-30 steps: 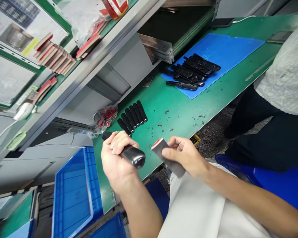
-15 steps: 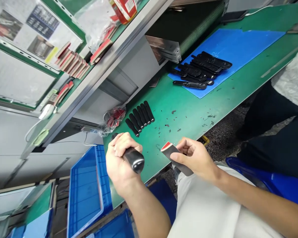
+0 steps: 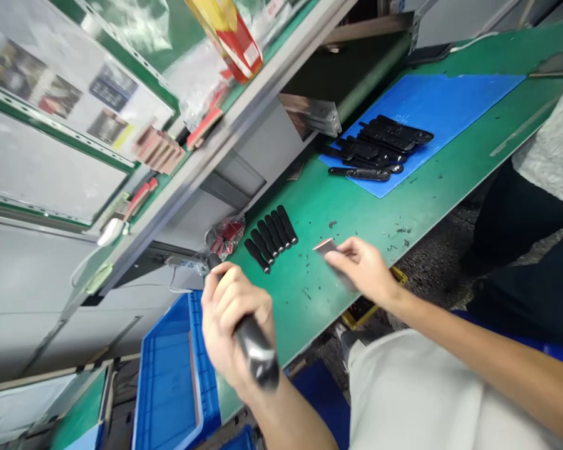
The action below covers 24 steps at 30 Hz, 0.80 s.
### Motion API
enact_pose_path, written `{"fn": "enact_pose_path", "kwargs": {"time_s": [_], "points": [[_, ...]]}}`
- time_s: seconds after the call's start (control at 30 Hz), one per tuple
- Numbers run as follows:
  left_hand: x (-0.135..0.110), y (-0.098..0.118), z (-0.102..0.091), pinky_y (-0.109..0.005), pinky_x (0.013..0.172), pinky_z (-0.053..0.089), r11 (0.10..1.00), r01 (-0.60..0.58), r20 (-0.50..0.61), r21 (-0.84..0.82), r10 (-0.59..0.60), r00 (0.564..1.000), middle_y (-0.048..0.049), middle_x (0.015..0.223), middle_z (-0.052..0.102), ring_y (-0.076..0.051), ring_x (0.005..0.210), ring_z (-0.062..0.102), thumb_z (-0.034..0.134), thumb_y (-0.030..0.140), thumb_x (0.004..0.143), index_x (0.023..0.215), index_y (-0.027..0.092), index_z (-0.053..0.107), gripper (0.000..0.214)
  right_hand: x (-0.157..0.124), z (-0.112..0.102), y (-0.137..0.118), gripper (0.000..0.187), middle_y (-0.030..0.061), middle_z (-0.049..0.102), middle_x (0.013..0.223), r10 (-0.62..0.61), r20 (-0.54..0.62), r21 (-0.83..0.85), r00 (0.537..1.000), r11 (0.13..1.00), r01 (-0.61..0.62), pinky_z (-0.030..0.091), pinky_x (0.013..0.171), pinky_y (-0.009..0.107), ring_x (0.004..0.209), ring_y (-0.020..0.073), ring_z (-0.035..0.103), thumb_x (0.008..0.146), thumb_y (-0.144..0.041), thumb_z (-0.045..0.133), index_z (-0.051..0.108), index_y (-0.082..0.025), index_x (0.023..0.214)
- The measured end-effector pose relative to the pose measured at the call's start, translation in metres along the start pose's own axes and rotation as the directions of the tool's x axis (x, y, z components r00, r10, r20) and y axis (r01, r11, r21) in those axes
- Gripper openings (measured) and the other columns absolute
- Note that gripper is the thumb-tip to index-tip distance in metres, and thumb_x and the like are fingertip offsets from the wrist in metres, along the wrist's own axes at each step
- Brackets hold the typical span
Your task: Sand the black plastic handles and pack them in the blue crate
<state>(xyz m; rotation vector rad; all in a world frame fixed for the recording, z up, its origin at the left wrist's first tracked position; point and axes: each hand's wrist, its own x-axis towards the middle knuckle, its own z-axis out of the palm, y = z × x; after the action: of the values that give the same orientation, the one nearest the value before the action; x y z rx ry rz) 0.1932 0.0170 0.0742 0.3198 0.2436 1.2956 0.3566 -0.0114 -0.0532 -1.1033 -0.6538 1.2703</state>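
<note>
My left hand [image 3: 237, 303] is wrapped round a black handle [image 3: 257, 350] with a shiny metal end that points down towards me. In my right hand [image 3: 368, 265] a dark grey sanding block [image 3: 327, 247] with a red and white layered edge is pinched between thumb and fingers; its lower part is blurred. The two hands are apart, above the front of the green table [image 3: 295, 319]. Beyond my left hand lies a neat row of several similar black handles [image 3: 276, 230].
Several black handle-like parts [image 3: 380, 140] lie piled on and beside a blue mat [image 3: 455, 112]. Dark scraps [image 3: 403, 230] are scattered over the table. A blue crate [image 3: 169, 375] stands at lower left. A shelf holds a red-yellow packet [image 3: 239, 50]. Another person [image 3: 548, 137] is at the right.
My right hand has moved up and away with the sanding block. The handle's metal end has swung lower in my left hand. The view has shifted slightly.
</note>
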Motion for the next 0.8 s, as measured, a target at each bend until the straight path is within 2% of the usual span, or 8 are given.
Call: {"fn": "enact_pose_path", "kwargs": {"time_s": [0.1,0.2,0.3,0.37,0.43,0.5,0.63,0.8], "points": [[-0.001,0.001,0.007,-0.002,0.052,0.045,0.989,-0.103,0.088,-0.107,0.113,0.99,0.0095,0.068,0.058,-0.002,0.059,0.06,0.049,0.032,0.101,0.109,0.022,0.054,0.014,0.02,-0.018,0.015,0.039,0.0022,0.063,0.089,-0.027,-0.087,-0.003,0.996,1.0,0.027,0.047,0.071,0.028,0.082,0.0165,0.059,0.083,-0.055,0.07,0.056,-0.022,0.099],[0.008,0.0,-0.001,-0.001,0.06,0.046,0.991,-0.074,0.002,-0.114,0.075,0.997,0.0073,0.075,0.063,-0.001,0.066,0.062,0.06,0.035,0.096,0.104,0.021,0.06,0.016,-0.003,-0.02,0.011,0.052,0.0069,0.058,0.128,-0.09,0.088,-0.008,0.992,0.996,0.091,0.047,0.096,0.036,0.112,0.0212,0.058,0.092,-0.054,0.059,0.045,-0.031,0.136],[0.017,-0.006,-0.017,0.003,0.05,0.043,0.993,0.012,-0.082,-0.12,-0.022,0.996,0.009,0.069,0.064,0.001,0.053,0.06,0.056,0.033,0.099,0.103,0.015,0.06,0.019,-0.032,-0.013,-0.002,0.052,0.007,0.04,0.148,-0.234,0.279,-0.116,0.931,0.955,0.274,0.038,0.111,0.041,0.134,0.0256,0.045,0.096,-0.05,0.051,0.044,-0.036,0.145],[0.02,-0.012,-0.024,0.004,0.049,0.042,0.991,0.042,-0.093,-0.129,-0.055,0.994,0.01,0.065,0.063,0.001,0.051,0.061,0.053,0.035,0.1,0.101,0.014,0.06,0.022,-0.04,-0.01,-0.009,0.048,0.007,0.037,0.154,-0.406,0.387,-0.184,0.828,0.846,0.501,0.037,0.113,0.045,0.138,0.0286,0.041,0.097,-0.047,0.052,0.049,-0.036,0.144],[0.02,-0.02,-0.025,0.005,0.046,0.04,0.988,0.085,-0.072,-0.132,-0.095,0.993,0.0112,0.059,0.06,0.001,0.049,0.061,0.05,0.038,0.101,0.106,0.014,0.06,0.026,-0.039,-0.011,-0.014,0.048,0.007,0.039,0.157,-0.579,0.476,-0.18,0.662,0.672,0.718,0.038,0.11,0.048,0.134,0.0288,0.046,0.098,-0.04,0.051,0.046,-0.037,0.146],[0.019,-0.027,-0.022,0.006,0.043,0.037,0.987,0.112,-0.026,-0.111,-0.116,0.993,0.0119,0.059,0.058,0.002,0.047,0.059,0.048,0.038,0.102,0.115,0.015,0.059,0.029,-0.032,-0.013,-0.019,0.051,0.0073,0.043,0.156,-0.673,0.536,-0.139,0.51,0.525,0.84,0.041,0.106,0.049,0.128,0.0269,0.053,0.1,-0.033,0.046,0.038,-0.035,0.15],[0.019,-0.03,-0.018,0.007,0.038,0.03,0.98,0.189,0.011,-0.066,-0.189,0.982,0.0118,0.064,0.057,0.004,0.043,0.056,0.046,0.039,0.103,0.13,0.016,0.053,0.036,-0.021,-0.011,-0.033,0.054,0.0095,0.051,0.149,-0.707,0.612,-0.112,0.355,0.367,0.923,0.042,0.102,0.047,0.126,0.0238,0.058,0.101,-0.028,0.045,0.034,-0.027,0.153],[0.027,-0.023,-0.027,0.003,0.034,0.032,0.96,0.262,0.078,-0.097,-0.255,0.964,0.0127,0.062,0.051,0.001,0.041,0.057,0.04,0.043,0.104,0.145,0.015,0.038,0.05,-0.026,0.007,-0.037,0.037,-0.0027,0.059,0.142,-0.795,0.582,-0.153,0.174,0.104,0.983,0.047,0.087,0.04,0.104,0.02,0.063,0.097,-0.027,0.054,0.061,-0.025,0.133]]}}
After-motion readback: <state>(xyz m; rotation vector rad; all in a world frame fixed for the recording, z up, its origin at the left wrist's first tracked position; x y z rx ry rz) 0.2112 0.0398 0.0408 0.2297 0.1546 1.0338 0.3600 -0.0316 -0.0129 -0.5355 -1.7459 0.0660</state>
